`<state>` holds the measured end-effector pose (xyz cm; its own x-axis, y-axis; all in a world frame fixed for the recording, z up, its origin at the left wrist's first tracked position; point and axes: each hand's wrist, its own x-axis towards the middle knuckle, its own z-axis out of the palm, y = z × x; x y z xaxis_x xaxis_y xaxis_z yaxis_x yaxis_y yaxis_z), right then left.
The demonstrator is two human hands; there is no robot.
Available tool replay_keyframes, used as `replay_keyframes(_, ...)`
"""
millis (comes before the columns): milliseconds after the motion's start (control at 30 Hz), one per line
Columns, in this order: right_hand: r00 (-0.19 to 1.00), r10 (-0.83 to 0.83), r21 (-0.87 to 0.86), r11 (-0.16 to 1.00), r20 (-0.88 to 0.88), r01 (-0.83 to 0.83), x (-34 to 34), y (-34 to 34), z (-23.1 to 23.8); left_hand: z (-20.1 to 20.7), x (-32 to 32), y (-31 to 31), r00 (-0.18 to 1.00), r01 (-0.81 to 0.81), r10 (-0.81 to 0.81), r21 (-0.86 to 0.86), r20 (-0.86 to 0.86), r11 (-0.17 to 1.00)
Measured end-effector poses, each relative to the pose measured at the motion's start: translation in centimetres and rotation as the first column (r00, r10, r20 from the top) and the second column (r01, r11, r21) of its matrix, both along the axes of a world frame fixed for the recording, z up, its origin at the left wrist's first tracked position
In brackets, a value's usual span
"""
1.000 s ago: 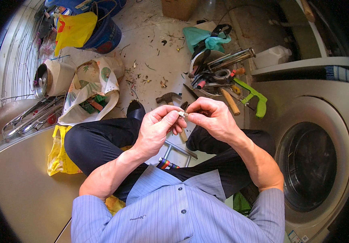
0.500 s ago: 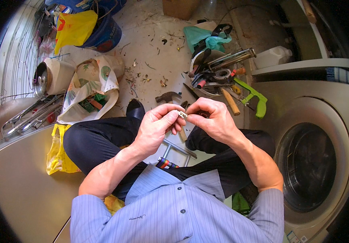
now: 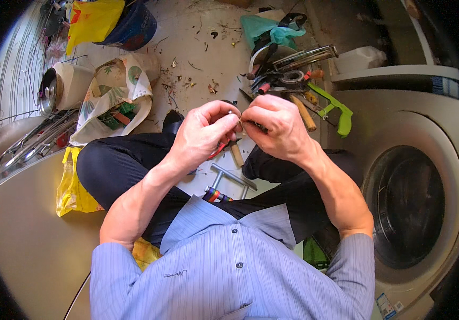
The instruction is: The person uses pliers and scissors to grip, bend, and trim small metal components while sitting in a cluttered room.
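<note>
My left hand (image 3: 202, 132) is closed, thumb against the fingers, on a small pale metal part (image 3: 231, 112) of which only a bit shows. My right hand (image 3: 278, 125) is closed in a pinch right beside it, fingertips meeting the left ones; what it grips is hidden. Beneath the hands, on the floor between my legs, a wooden handle (image 3: 236, 154) sticks out. A red curved handle (image 3: 219, 150) shows partly under the left hand. Closer to my body stands a grey metal tube frame (image 3: 229, 176) with a rainbow-coloured grip (image 3: 216, 194).
A pile of tools with a green-handled saw (image 3: 341, 120) lies ahead to the right. The front-loading washing machine (image 3: 357, 112) is at my right. At left are a patterned bag (image 3: 88, 120), a yellow bag (image 3: 75, 189) and a blue bucket (image 3: 139, 29). Debris litters the floor.
Both hands have moved up and farther from my body, and closer together. The small metal part, plainly visible before, is now mostly covered by fingers. The hammer head on the floor is now hidden.
</note>
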<state>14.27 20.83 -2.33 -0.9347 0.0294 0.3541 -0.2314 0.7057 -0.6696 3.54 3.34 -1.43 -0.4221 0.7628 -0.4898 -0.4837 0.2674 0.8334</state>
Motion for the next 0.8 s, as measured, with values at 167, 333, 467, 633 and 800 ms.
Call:
replay_keyframes(167, 0.998, -0.018, -0.014, 1.000, -0.056, 0.018, -0.9, 0.2, 0.7, 1.0, -0.8, 0.3, 0.978, 0.052, -0.038, 0.061, -0.207, 0.997)
replay_keyframes(333, 0.999, -0.047, -0.270, 0.961, 0.027, 0.053, -1.0, -0.2, 2.7, 3.0, -2.5, -0.6, 0.949, 0.032, 0.023, 0.170, -0.313, 0.985)
replay_keyframes(467, 0.943, -0.271, -0.411, 0.850, 0.196, 0.330, -1.1, 1.0, 0.6, 6.5, -4.7, -1.0, 0.913, -0.027, 0.130, 0.261, -0.387, 0.965)
replay_keyframes(633, 0.661, -0.033, -0.235, 0.920, 0.750, 0.313, -2.9, 1.7, -6.8, 6.3, -6.9, -0.8, 0.905, -0.053, 0.185, 0.332, -0.383, 0.942)
replay_keyframes(800, 0.466, -0.143, -0.147, 0.834, 0.873, 0.531, -1.6, -3.4, -20.1, 2.0, -9.6, -1.1, 0.949, -0.176, 0.242, 0.300, -0.199, 0.937)
